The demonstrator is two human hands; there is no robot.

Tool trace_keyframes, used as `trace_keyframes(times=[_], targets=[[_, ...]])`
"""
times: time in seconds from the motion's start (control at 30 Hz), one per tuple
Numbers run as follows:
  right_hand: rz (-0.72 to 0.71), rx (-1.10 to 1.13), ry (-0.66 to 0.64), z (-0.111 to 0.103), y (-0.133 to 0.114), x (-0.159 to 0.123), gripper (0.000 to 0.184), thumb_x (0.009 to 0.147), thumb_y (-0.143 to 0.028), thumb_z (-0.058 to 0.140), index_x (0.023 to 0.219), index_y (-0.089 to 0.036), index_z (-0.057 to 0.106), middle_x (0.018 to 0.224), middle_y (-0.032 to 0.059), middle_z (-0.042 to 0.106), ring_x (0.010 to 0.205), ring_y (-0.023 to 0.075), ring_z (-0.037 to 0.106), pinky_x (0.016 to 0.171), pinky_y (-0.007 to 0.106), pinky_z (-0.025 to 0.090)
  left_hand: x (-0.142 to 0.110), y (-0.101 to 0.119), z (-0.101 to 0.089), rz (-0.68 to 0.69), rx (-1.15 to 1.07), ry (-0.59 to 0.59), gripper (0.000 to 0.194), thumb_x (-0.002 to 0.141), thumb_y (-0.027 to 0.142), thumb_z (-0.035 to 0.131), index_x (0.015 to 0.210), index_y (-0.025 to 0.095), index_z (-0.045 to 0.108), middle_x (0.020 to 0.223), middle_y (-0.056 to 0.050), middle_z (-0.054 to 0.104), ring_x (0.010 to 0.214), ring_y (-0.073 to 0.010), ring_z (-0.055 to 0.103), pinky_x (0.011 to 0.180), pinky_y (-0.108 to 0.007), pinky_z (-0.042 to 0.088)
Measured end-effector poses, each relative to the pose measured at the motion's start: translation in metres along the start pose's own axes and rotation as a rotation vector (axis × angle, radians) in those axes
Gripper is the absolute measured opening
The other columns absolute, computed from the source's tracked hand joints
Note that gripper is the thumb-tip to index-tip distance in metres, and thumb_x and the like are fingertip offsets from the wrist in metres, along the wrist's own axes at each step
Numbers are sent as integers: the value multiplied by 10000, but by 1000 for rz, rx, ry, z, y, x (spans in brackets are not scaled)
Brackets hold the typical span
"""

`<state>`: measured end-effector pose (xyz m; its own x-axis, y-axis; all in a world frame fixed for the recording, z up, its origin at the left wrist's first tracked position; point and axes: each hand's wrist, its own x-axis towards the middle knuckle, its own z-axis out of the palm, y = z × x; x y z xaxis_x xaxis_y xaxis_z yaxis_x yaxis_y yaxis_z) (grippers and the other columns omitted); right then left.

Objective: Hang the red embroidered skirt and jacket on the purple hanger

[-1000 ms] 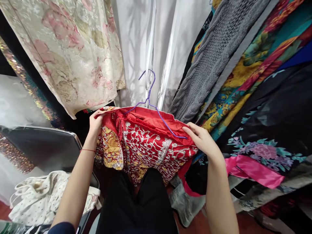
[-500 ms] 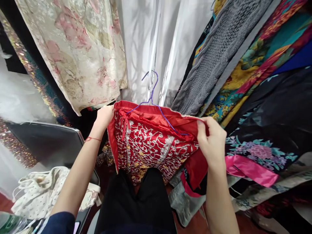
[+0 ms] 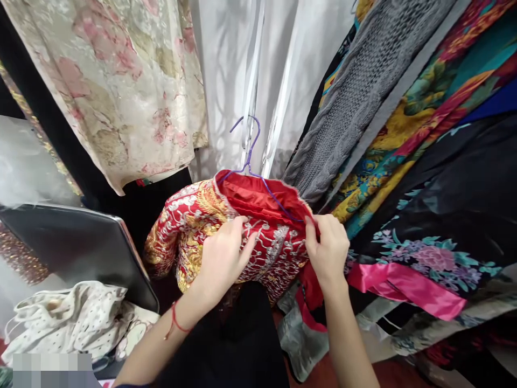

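Note:
A red jacket [image 3: 194,215] with gold and silver embroidery hangs on a purple wire hanger [image 3: 250,153], its red lining showing inside the neck opening. My right hand [image 3: 329,245] pinches the jacket's edge at the right, beside the hanger's right arm. My left hand [image 3: 224,253] is at the jacket's front, just below the neck opening, thumb and forefinger apart; its other fingers are partly hidden. Behind the left hand, one embroidered sleeve droops to the left.
A cream floral garment [image 3: 133,91] hangs at upper left. Grey knitwear [image 3: 375,81] and a black embroidered garment [image 3: 444,205] with a pink ribbon [image 3: 407,288] hang on the right. A dark chair back [image 3: 76,253] and dotted cloth [image 3: 68,318] are at lower left.
My left hand has let go of the jacket's left edge and moved right to its front. That side now lies over the hanger, with the sleeve showing. My right hand has moved inward.

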<state>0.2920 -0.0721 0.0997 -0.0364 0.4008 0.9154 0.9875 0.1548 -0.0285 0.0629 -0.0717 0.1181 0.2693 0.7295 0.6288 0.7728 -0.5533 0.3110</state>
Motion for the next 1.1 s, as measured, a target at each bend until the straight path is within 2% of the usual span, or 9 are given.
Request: trace_keyframes(times=[0.1, 0.2, 0.27, 0.37, 0.53, 0.63, 0.8, 0.93, 1.1], targets=[[-49, -45, -16, 6, 3, -9, 167, 998, -256, 474, 885, -206, 587, 741, 41, 563, 720, 207, 479, 676, 330, 340, 35, 2, 20, 251, -25, 222, 275, 969, 366, 500, 1138, 187, 621, 1148, -132, 699, 1101, -257, 648, 901, -368, 513], [-21, -4, 24, 12, 7, -15, 147, 984, -243, 490, 894, -204, 599, 737, 39, 554, 716, 203, 478, 673, 328, 348, 85, -11, 34, 427, 30, 390, 308, 943, 360, 542, 1161, 161, 630, 1319, -159, 629, 1297, -297, 532, 1072, -466, 405], [21, 58, 55, 16, 9, -18, 142, 984, -229, 481, 902, -206, 595, 744, 40, 556, 722, 200, 491, 682, 323, 372, 117, -26, 41, 490, 61, 389, 274, 949, 374, 530, 1077, 169, 658, 1191, -131, 685, 1252, -285, 557, 1089, -480, 372], [62, 106, 98, 20, 11, -25, 142, 986, -217, 463, 912, -211, 584, 766, 43, 574, 730, 198, 518, 705, 323, 413, 147, -46, 46, 612, 90, 270, 260, 957, 412, 542, 889, 196, 670, 885, -62, 714, 1075, -243, 615, 1036, -436, 398], [49, 45, 161, 19, 0, -46, 83, 961, -176, 507, 952, -202, 585, 780, 47, 604, 716, 193, 539, 674, 316, 417, 148, -55, 45, 646, 53, 279, 238, 944, 423, 588, 874, 203, 645, 864, -42, 698, 1023, -218, 593, 991, -400, 405], [48, 21, 164, 15, -7, -53, 75, 946, -160, 528, 967, -197, 591, 775, 48, 607, 708, 190, 542, 666, 311, 418, 144, -55, 41, 664, 38, 235, 276, 897, 476, 640, 881, 200, 634, 869, -43, 688, 1031, -228, 582, 989, -406, 406], [105, 103, 111, 8, -4, -46, 101, 956, -163, 502, 918, -199, 588, 763, 41, 607, 723, 180, 571, 687, 293, 460, 146, -54, 39, 656, 16, 185, 257, 868, 456, 684, 910, 208, 627, 881, -41, 687, 1044, -238, 582, 1001, -427, 402], [177, 121, 84, 11, 0, -42, 139, 969, -209, 479, 895, -199, 597, 763, 42, 620, 714, 180, 584, 690, 296, 476, 143, -49, 39, 624, 16, 183, 248, 873, 428, 687, 918, 193, 624, 907, -52, 687, 1044, -239, 580, 1012, -442, 396], [258, 93, 97, 12, -13, -43, 178, 961, -254, 459, 869, -197, 600, 756, 52, 637, 697, 185, 597, 679, 301, 465, 140, -43, 40, 608, 60, 212, 274, 873, 448, 680, 926, 184, 629, 936, -70, 691, 1064, -251, 575, 1001, -442, 395]])
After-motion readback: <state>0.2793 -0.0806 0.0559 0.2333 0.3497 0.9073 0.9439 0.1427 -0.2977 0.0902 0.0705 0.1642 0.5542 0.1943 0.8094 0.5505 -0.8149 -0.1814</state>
